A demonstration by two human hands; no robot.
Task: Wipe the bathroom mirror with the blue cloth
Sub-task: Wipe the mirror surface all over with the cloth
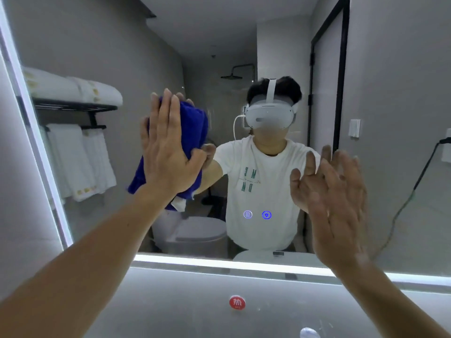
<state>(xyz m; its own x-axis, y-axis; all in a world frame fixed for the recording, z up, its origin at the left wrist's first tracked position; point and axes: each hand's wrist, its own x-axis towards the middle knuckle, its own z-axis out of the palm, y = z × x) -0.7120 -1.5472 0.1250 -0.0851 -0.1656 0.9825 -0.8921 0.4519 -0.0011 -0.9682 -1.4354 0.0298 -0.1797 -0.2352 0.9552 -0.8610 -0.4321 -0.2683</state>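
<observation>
1. Closest in, there's a grey counter [170, 301] with a small red round cap [237, 302] that has a white character on it. A pale rounded thing [309, 333] is cut off at the bottom edge, no idea what it is.
2. Both bare forearms reach up from the bottom corners.
3. The left hand [168, 152] is flat, fingers straight and together, palm pressing the blue cloth [192, 123] against the mirror [146, 57], left of centre. The cloth is bunched up and some of it hangs below the wrist.
4. The right hand [334, 191] is up on the right side, fingers spread and loose, holding nothing. It's really close to the glass, but it's hard to say if it's touching.
5. The mirror has a lit strip [219, 262] along its bottom edge and two little glowing icons [248, 214] low in the glass.
6. Deepest in the reflection: folded white towels [73, 89] on a black rack, a toilet [195, 235], and a shower head [231, 76] at the back.
</observation>
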